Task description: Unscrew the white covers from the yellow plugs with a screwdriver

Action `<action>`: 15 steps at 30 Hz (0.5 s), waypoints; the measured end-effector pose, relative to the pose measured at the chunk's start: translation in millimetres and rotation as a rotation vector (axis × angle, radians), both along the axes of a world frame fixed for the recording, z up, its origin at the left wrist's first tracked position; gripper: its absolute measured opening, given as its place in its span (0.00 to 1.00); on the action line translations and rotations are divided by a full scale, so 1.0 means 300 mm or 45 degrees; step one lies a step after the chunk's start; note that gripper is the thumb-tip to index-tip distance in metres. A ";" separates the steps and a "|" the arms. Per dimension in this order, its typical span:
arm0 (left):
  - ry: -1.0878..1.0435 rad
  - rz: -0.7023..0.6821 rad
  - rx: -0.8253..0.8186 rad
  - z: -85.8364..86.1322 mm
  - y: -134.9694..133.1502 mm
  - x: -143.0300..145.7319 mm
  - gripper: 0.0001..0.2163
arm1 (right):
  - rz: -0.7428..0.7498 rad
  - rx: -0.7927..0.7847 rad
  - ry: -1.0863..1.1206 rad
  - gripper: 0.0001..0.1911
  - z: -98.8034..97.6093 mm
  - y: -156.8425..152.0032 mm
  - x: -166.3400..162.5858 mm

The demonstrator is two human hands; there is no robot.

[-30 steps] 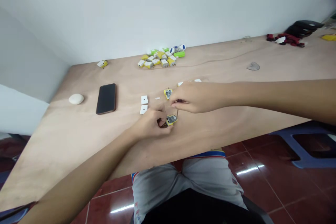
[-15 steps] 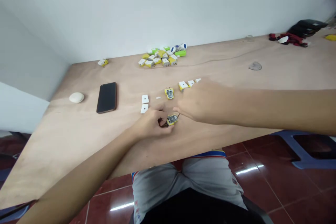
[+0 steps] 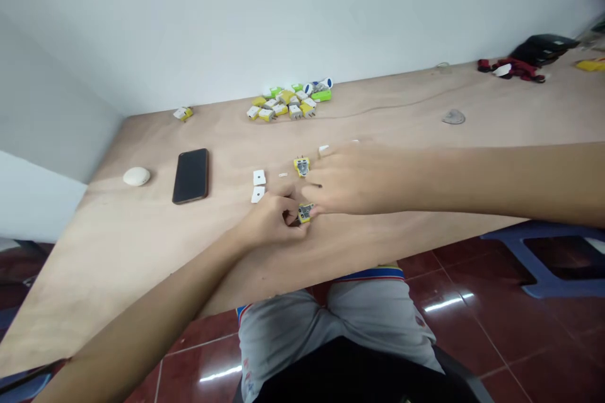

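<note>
Near the table's front edge, my left hand (image 3: pixel 278 217) is closed around an opened plug housing (image 3: pixel 305 212), yellow at the rim with grey, metal-fitted insides facing up. My right hand (image 3: pixel 350 181) reaches in from the right, its fingers curled and a little blurred. A thin dark-tipped tool (image 3: pixel 319 186) pokes out of its grip, the rest hidden by the hand. The right thumb touches the right end of the held plug housing. Just beyond lies a second opened plug (image 3: pixel 302 166), prongs pointing away. White plug covers (image 3: pixel 258 177) lie left of it, near a small white strip (image 3: pixel 283 174).
More white plug pieces (image 3: pixel 324 148) show partly behind my right hand. A pile of yellow, white and green plugs (image 3: pixel 283 104) sits by the wall. Left are a phone (image 3: pixel 191 176), a white oval object (image 3: pixel 137 176) and a single plug (image 3: pixel 183 113). A grey flat piece (image 3: pixel 454 116) lies right.
My right hand has turned and shifted left, lifting the tool's tip off the held plug; its thumb now meets the plug. My left hand keeps its hold. The view has shifted slightly.
</note>
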State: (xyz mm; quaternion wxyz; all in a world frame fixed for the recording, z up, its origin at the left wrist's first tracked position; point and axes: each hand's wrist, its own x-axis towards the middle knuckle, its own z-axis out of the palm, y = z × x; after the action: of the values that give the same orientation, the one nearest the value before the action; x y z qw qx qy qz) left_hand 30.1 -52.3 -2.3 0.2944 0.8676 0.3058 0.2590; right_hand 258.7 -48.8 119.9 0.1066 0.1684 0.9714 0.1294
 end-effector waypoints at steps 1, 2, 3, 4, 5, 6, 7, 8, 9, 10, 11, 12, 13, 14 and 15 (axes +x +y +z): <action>0.011 -0.001 0.000 0.001 0.001 -0.001 0.18 | -0.115 -0.061 0.006 0.13 0.000 0.006 -0.002; 0.021 -0.003 -0.002 0.002 0.002 -0.003 0.18 | -0.203 -0.150 0.028 0.13 0.000 0.014 -0.003; 0.026 -0.007 -0.010 0.003 0.002 -0.004 0.18 | -0.253 -0.255 0.064 0.14 0.001 0.022 -0.002; 0.023 -0.012 -0.022 0.004 0.003 -0.004 0.18 | -0.260 -0.364 0.115 0.14 0.003 0.029 -0.001; 0.018 -0.017 -0.034 0.004 0.003 -0.005 0.18 | -0.232 -0.458 0.169 0.14 0.004 0.035 0.001; 0.014 -0.018 -0.044 0.004 0.003 -0.005 0.18 | -0.204 -0.540 0.218 0.13 0.006 0.039 0.003; 0.013 -0.017 -0.049 0.003 0.003 -0.005 0.18 | -0.194 -0.603 0.252 0.13 0.007 0.040 0.005; 0.015 -0.015 -0.050 0.001 0.003 -0.005 0.18 | -0.211 -0.641 0.274 0.13 0.009 0.038 0.005; 0.018 -0.010 -0.046 -0.001 0.003 -0.004 0.18 | -0.254 -0.652 0.277 0.13 0.012 0.034 0.004; 0.019 -0.006 -0.041 -0.003 0.003 -0.004 0.18 | -0.316 -0.641 0.266 0.14 0.014 0.029 0.001; 0.014 -0.005 -0.036 -0.005 0.004 -0.004 0.17 | -0.378 -0.617 0.252 0.15 0.017 0.023 -0.002; 0.001 -0.009 -0.032 -0.008 0.004 -0.003 0.17 | -0.426 -0.600 0.248 0.15 0.020 0.018 -0.006; -0.014 -0.018 -0.031 -0.010 0.004 -0.003 0.17 | -0.449 -0.595 0.253 0.14 0.022 0.013 -0.008; -0.026 -0.021 -0.032 -0.011 0.005 -0.003 0.17 | -0.439 -0.606 0.264 0.14 0.022 0.011 -0.008; -0.031 -0.025 -0.039 -0.012 0.005 -0.004 0.17 | -0.401 -0.625 0.283 0.14 0.022 0.011 -0.006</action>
State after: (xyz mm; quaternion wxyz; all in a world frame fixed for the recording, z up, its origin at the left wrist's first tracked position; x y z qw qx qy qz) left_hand 29.0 -50.8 -5.9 0.3138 0.8627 0.2977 0.2619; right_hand 256.9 -45.5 126.4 0.0560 0.2991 0.9412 -0.1465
